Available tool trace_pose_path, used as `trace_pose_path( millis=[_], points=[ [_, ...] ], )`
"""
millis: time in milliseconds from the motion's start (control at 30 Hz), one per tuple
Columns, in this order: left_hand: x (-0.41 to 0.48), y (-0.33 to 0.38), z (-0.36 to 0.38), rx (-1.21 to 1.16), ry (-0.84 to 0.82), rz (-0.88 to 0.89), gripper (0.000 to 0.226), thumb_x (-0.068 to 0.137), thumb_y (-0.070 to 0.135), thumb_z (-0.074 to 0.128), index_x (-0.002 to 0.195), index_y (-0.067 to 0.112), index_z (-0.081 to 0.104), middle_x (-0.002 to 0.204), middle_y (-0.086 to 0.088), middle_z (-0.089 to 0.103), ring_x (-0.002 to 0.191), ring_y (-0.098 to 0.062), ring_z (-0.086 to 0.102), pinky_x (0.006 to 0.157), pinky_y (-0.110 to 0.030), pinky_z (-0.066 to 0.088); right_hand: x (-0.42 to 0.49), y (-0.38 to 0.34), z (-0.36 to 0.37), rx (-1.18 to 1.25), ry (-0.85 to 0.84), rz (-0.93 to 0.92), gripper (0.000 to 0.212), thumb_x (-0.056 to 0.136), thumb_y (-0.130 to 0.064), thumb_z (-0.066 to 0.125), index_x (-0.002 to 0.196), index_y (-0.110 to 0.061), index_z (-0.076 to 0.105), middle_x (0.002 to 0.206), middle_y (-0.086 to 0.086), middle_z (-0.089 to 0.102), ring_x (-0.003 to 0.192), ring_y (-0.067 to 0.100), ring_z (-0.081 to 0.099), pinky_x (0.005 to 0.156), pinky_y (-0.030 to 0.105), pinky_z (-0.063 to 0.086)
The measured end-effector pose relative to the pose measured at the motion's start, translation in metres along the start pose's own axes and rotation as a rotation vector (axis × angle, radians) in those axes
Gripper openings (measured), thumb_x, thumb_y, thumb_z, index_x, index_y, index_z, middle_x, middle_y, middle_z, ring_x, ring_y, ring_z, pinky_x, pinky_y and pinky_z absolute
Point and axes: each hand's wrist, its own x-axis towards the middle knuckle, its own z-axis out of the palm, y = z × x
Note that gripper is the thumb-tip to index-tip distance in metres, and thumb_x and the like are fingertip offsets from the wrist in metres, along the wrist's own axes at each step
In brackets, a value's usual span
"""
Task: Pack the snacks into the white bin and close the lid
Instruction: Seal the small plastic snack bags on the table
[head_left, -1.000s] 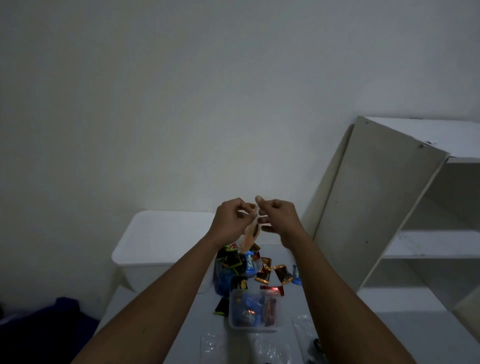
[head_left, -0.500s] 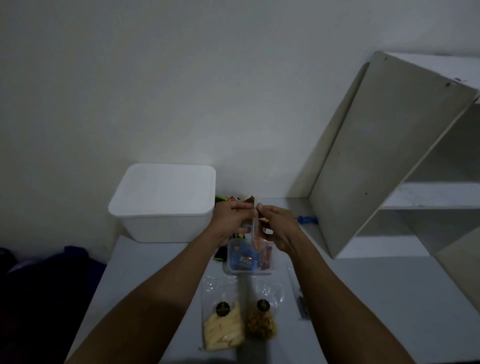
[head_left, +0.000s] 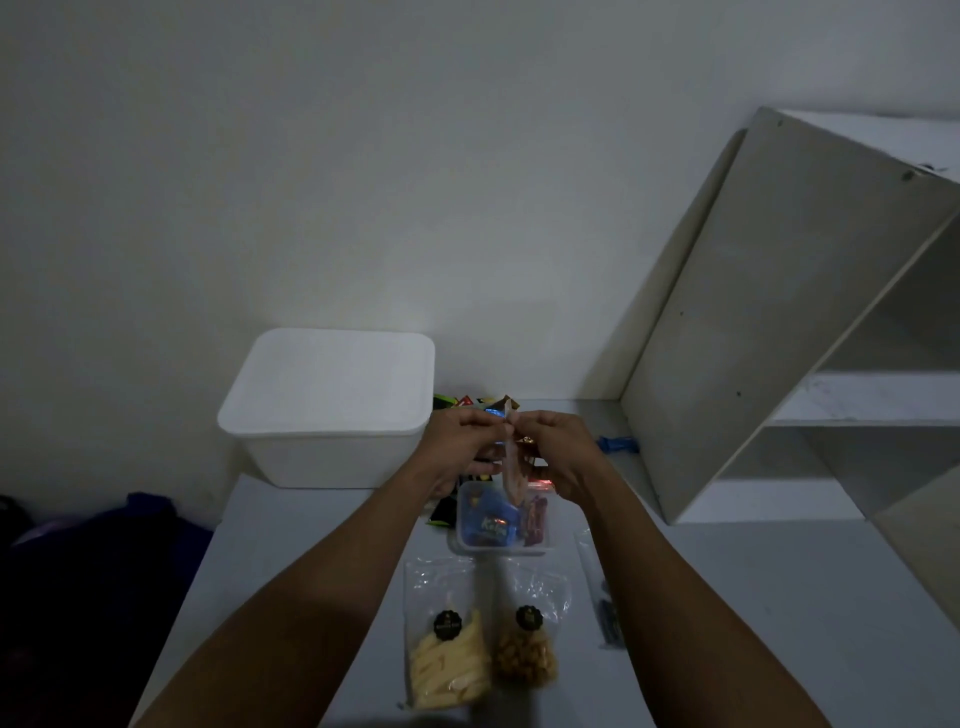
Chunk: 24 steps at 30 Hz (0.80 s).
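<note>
The white bin (head_left: 332, 457) stands at the table's back left with its lid (head_left: 332, 382) on. My left hand (head_left: 460, 447) and my right hand (head_left: 558, 452) both pinch the top of a small clear snack packet (head_left: 513, 470) that hangs between them above a clear tub (head_left: 501, 519) of wrapped sweets. More wrapped snacks (head_left: 475, 402) lie behind my hands, partly hidden. Two clear bags lie nearer me: one of pale sticks (head_left: 449, 660), one of brown pieces (head_left: 527, 649).
A white shelf unit (head_left: 779, 332) leans tilted at the right, its foot on the grey table (head_left: 753, 623). A blue wrapped sweet (head_left: 615, 444) lies by its base. A thin clear packet (head_left: 602, 597) lies right of the bags. Dark cloth (head_left: 93, 561) sits left of the table.
The view has tipped down, so the table and the two bags came into sight. My hands stay together on the small packet, now lower over the clear tub.
</note>
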Motion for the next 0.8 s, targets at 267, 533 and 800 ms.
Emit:
trace_pose_path(
  millis=[267,533,800],
  points=[
    [0.002,-0.002,-0.003,0.106,0.125,0.030,0.005,0.087,0.006,0.069,0.086,0.007,0.073,0.080,-0.013,0.073,0.067,-0.020,0.071,0.062,-0.038,0.062,0.001,0.002,0.011,-0.096,-0.003,-0.058,0.020,0.099,-0.019,0.058,0.089,-0.008,0.072,0.076,0.009,0.064,0.069,0.020,0.057,0.066,0.035,0.052],
    [0.002,-0.005,0.000,0.283,0.103,0.139,0.020,0.085,0.001,0.069,0.105,0.005,0.067,0.083,-0.007,0.071,0.069,-0.018,0.068,0.054,-0.029,0.058,0.005,0.005,0.016,-0.100,0.114,-0.062,0.022,0.099,-0.014,0.055,0.088,0.002,0.067,0.074,0.015,0.063,0.065,0.021,0.060,0.065,0.036,0.052],
    [0.005,-0.008,0.004,0.302,0.100,0.168,0.021,0.083,-0.006,0.071,0.080,0.015,0.072,0.086,-0.012,0.073,0.064,-0.025,0.070,0.065,-0.036,0.062,-0.001,0.005,0.012,-0.145,0.085,-0.106,0.011,0.093,0.001,0.059,0.096,-0.004,0.068,0.077,0.009,0.067,0.064,0.017,0.060,0.055,0.026,0.052]
  ],
)
